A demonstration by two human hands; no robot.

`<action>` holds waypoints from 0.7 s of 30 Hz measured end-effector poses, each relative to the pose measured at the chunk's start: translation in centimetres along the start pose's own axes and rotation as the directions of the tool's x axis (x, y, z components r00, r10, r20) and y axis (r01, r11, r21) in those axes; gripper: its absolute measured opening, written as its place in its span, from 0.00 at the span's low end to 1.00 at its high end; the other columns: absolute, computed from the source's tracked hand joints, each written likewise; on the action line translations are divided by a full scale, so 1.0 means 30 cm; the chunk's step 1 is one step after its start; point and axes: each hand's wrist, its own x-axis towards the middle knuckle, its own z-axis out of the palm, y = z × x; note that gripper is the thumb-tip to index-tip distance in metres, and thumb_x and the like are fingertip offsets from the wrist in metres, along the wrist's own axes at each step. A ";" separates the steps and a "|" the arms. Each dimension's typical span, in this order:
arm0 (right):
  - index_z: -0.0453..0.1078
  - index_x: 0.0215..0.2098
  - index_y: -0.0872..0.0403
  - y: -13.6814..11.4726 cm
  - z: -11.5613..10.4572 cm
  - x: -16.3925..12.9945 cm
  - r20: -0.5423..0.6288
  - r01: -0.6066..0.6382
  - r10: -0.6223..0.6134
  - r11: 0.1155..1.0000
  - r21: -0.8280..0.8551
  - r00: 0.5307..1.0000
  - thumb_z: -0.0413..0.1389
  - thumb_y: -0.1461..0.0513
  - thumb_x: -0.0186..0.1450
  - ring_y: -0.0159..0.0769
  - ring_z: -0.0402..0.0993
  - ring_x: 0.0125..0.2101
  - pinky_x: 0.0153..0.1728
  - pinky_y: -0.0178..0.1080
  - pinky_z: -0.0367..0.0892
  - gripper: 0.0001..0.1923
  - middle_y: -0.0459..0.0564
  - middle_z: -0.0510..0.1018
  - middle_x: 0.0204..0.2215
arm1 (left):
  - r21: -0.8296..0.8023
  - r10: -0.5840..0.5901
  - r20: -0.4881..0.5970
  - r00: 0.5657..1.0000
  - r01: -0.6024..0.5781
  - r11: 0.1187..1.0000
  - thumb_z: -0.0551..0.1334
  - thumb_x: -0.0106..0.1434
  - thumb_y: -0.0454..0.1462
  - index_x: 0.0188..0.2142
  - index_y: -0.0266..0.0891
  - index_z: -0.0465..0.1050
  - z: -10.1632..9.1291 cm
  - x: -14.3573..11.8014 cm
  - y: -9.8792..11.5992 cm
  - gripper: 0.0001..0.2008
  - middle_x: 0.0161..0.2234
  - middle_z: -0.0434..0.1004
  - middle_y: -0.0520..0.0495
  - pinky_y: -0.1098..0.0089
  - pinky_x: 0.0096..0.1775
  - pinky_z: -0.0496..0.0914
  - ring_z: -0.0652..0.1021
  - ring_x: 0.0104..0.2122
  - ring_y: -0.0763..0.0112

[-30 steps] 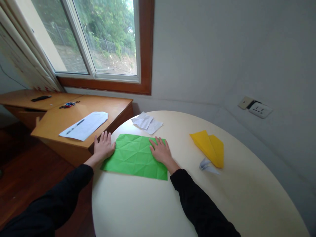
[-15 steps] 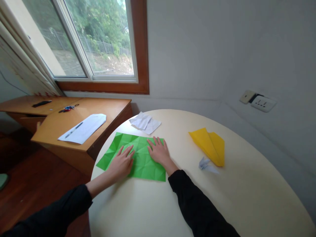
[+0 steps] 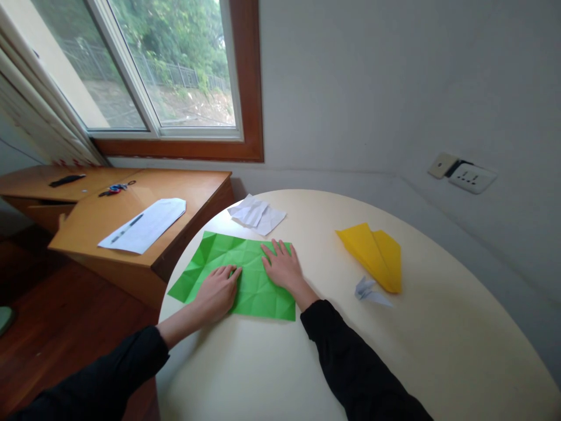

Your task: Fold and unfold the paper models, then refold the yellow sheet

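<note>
A green sheet of paper [image 3: 258, 287], covered in crease lines, lies unfolded near the left side of the round table. On its middle rests my left hand [image 3: 218, 292], palm down, with the fingers now bent in and drawn together; I see nothing held in them. My right hand [image 3: 283, 266] lies flat on the sheet's right part, fingers spread toward the far edge. The sheet's left end is slightly raised at the folds. Both hands hide parts of the paper beneath them.
Folded white paper [image 3: 257, 214] lies beyond the green sheet. To the right are a folded yellow paper [image 3: 372, 257] and a small white folded paper figure [image 3: 370, 292]. A wooden desk [image 3: 201, 190] at left carries a white sheet [image 3: 151, 223], a pen [image 3: 127, 228] and scissors [image 3: 116, 189].
My left hand's fingers, spread apart before, have drawn in and bent on the green sheet. My right hand stays flat in place. The camera view has shifted slightly.
</note>
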 end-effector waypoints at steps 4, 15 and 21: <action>0.49 0.63 0.43 0.000 0.000 0.000 -0.008 0.001 -0.001 1.000 -0.002 1.000 0.35 0.51 0.69 0.40 0.37 0.64 0.60 0.49 0.30 0.26 0.48 0.47 0.65 | 0.015 0.008 0.024 1.000 -0.009 1.000 0.46 0.63 0.31 0.56 0.29 0.63 -0.014 0.013 0.004 0.23 0.46 0.71 0.35 0.61 0.48 0.66 0.72 0.43 0.57; 0.48 0.63 0.44 -0.004 -0.011 -0.006 0.001 0.005 -0.005 1.000 -0.008 1.000 0.34 0.52 0.69 0.41 0.37 0.64 0.60 0.50 0.30 0.26 0.49 0.47 0.65 | -0.062 0.034 0.035 0.999 -0.032 0.998 0.48 0.60 0.28 0.54 0.28 0.65 0.004 -0.014 -0.016 0.23 0.55 0.66 0.35 0.59 0.56 0.58 0.69 0.51 0.57; 0.49 0.63 0.44 -0.004 -0.015 -0.006 0.005 0.004 -0.004 1.000 0.000 1.000 0.35 0.52 0.69 0.41 0.38 0.64 0.60 0.51 0.31 0.26 0.50 0.47 0.65 | -0.083 0.042 0.056 0.998 -0.038 0.996 0.47 0.61 0.28 0.55 0.25 0.64 0.001 -0.015 -0.021 0.23 0.56 0.65 0.35 0.61 0.56 0.59 0.69 0.52 0.57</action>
